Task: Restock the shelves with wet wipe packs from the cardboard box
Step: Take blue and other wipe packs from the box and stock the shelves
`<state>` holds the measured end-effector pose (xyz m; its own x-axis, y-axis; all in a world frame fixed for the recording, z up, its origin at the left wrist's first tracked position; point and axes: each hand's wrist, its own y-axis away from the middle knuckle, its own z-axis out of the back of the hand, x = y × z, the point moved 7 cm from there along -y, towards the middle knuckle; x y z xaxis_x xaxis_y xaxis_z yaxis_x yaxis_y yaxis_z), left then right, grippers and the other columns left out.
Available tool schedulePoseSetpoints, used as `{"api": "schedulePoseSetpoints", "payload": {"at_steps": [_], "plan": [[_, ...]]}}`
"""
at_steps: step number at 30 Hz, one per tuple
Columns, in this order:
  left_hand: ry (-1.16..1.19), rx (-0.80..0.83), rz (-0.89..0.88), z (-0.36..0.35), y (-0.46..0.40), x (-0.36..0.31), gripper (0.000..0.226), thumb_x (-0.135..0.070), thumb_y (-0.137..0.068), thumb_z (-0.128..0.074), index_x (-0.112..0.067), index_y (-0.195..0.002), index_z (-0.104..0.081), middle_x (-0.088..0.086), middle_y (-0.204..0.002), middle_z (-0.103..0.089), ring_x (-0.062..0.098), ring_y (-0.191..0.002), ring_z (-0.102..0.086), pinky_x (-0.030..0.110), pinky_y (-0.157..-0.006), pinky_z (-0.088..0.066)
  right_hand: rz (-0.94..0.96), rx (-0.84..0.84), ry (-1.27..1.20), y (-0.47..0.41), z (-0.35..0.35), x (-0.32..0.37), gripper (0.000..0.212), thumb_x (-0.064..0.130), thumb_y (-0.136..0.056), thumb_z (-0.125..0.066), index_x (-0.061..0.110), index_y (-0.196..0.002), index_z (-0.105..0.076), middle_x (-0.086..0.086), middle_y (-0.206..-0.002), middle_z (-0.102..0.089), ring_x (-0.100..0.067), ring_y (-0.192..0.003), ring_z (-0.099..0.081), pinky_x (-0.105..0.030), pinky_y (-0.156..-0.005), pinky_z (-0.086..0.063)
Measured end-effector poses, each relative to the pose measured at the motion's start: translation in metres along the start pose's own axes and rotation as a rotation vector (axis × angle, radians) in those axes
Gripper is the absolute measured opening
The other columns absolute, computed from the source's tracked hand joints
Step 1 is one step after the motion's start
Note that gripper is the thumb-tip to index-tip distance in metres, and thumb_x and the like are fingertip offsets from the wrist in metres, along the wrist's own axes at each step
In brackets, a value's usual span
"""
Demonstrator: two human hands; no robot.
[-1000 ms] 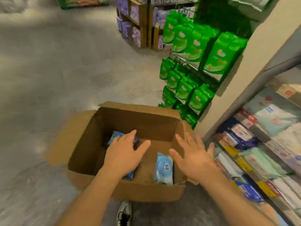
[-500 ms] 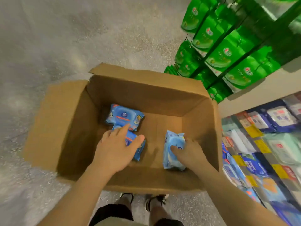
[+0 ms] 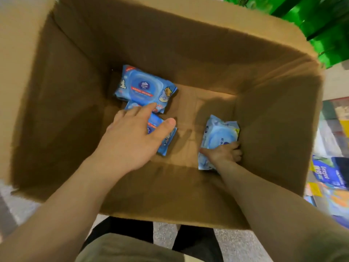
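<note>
Three wet wipe packs lie on the floor of the cardboard box point(image 3: 62, 87), and the lift turns on how each lies to the hand nearest it. The pale blue pack point(image 3: 217, 137) sits in the right part of the box, close to the right wall, its long axis running roughly from the near wall toward the far one; the right hand point(image 3: 223, 153) is already on its near end, fingers curled down round the right edge and thumb along the left, so it grasps the pack across its short width. The darker blue pack point(image 3: 162, 140) lies left of centre, long axis tilted toward the near right, and the left hand point(image 3: 132, 137) is spread over it with fingers fairly straight and thumb out over its right side; it appears to press or rest on the pack rather than clasp it, though the palm hides the contact. A third pack point(image 3: 145, 87) lies flat just beyond, its near edge overlapping the covered one, with the left forefinger reaching it. To the right, outside the box, the shelves point(image 3: 332, 167) hold blurred packets, so each pack must come up and then travel right; the right hand looks nearer to that.
</note>
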<state>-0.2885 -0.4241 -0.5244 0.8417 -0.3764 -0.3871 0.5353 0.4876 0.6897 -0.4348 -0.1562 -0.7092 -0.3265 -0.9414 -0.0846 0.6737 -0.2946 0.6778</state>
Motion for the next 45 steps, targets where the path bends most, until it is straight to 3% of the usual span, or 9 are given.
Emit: {"api": "schedulePoseSetpoints", "payload": {"at_steps": [9, 17, 20, 24, 30, 34, 38, 40, 45], "plan": [[0.029, 0.024, -0.026, 0.001, 0.006, 0.007, 0.071, -0.071, -0.093, -0.041, -0.038, -0.156, -0.034, -0.008, -0.160, -0.037, 0.018, -0.148, -0.029, 0.044, -0.120, -0.031, 0.019, 0.031, -0.164, -0.001, 0.003, 0.002, 0.133, 0.061, -0.047, -0.087, 0.023, -0.151, -0.013, -0.018, -0.142, -0.041, -0.040, -0.125, -0.051, -0.056, -0.103, -0.048], [0.631, 0.131, 0.096, 0.003, 0.057, -0.044, 0.063, -0.074, -0.079, -0.060, -0.037, -0.131, -0.061, -0.019, -0.117, -0.063, 0.007, -0.107, -0.062, 0.031, -0.099, -0.047, 0.372, 0.237, -0.653, 0.115, 0.104, 0.025, 0.097, 0.038, -0.042, -0.093, 0.030, -0.128, -0.049, 0.000, -0.114, -0.070, -0.023, -0.096, -0.074, -0.048, -0.077, -0.064], [0.841, 0.254, 0.106, 0.000, 0.081, -0.093, 0.073, -0.077, -0.062, -0.069, -0.035, -0.122, -0.061, -0.009, -0.114, -0.069, 0.019, -0.093, -0.068, 0.042, -0.091, -0.057, 0.677, 0.037, -0.474, 0.172, 0.181, 0.020, 0.097, 0.056, -0.043, -0.090, 0.035, -0.129, -0.051, 0.009, -0.114, -0.069, -0.014, -0.102, -0.070, -0.044, -0.085, -0.060], [1.059, 0.319, -0.035, 0.002, 0.124, -0.170, 0.047, -0.040, -0.077, -0.085, -0.032, -0.119, -0.066, -0.003, -0.103, -0.080, 0.023, -0.087, -0.076, 0.037, -0.062, -0.058, 0.964, -0.364, -0.155, 0.249, 0.279, -0.009, 0.123, 0.064, -0.050, -0.076, 0.032, -0.157, -0.024, 0.003, -0.142, -0.052, -0.021, -0.125, -0.055, -0.045, -0.098, -0.051], [1.195, 0.317, -0.259, -0.015, 0.194, -0.261, 0.050, -0.016, -0.083, -0.081, -0.029, -0.127, -0.062, 0.004, -0.107, -0.079, 0.026, -0.087, -0.078, 0.041, -0.058, -0.062, 0.947, -0.589, 0.122, 0.280, 0.369, -0.085, 0.123, 0.077, -0.063, -0.060, 0.031, -0.161, -0.002, 0.002, -0.138, -0.047, -0.024, -0.129, -0.044, -0.045, -0.109, -0.036], [1.213, 0.317, -0.344, -0.042, 0.229, -0.316, 0.047, -0.020, -0.083, -0.081, -0.029, -0.125, -0.063, 0.004, -0.111, -0.078, 0.026, -0.086, -0.077, 0.039, -0.062, -0.059, 0.850, -0.623, -0.343, 0.261, 0.425, -0.179, 0.110, 0.081, -0.071, -0.050, 0.028, -0.162, -0.017, 0.000, -0.154, -0.036, -0.020, -0.142, -0.029, -0.040, -0.119, -0.022], [1.256, 0.357, -0.370, -0.079, 0.268, -0.376, 0.044, -0.027, -0.085, -0.077, -0.022, -0.127, -0.065, 0.012, -0.114, -0.077, 0.022, -0.068, -0.072, 0.031, -0.054, -0.056, 0.605, -0.450, -1.065, 0.214, 0.450, -0.276, 0.098, 0.050, -0.086, -0.074, 0.023, -0.161, -0.019, -0.002, -0.147, -0.049, -0.018, -0.126, -0.052, -0.040, -0.110, -0.042], [1.264, 0.381, -0.438, -0.098, 0.289, -0.407, 0.047, -0.028, -0.083, -0.078, -0.021, -0.127, -0.065, 0.015, -0.112, -0.077, 0.023, -0.067, -0.073, 0.034, -0.056, -0.057, 0.591, -0.253, -1.317, 0.196, 0.453, -0.300, 0.101, 0.056, -0.079, -0.078, 0.019, -0.158, -0.027, 0.005, -0.123, -0.068, -0.016, -0.109, -0.066, -0.047, -0.103, -0.052], [1.225, 0.488, -0.590, -0.143, 0.335, -0.470, 0.070, -0.031, -0.073, -0.083, -0.020, -0.137, -0.060, 0.013, -0.122, -0.074, 0.036, -0.112, -0.071, 0.063, -0.093, -0.056, 0.832, -0.053, -1.675, 0.200, 0.491, -0.340, 0.066, 0.037, -0.078, -0.073, 0.019, -0.138, -0.053, -0.002, -0.123, -0.074, -0.023, -0.111, -0.072, -0.041, -0.089, -0.061]]}}
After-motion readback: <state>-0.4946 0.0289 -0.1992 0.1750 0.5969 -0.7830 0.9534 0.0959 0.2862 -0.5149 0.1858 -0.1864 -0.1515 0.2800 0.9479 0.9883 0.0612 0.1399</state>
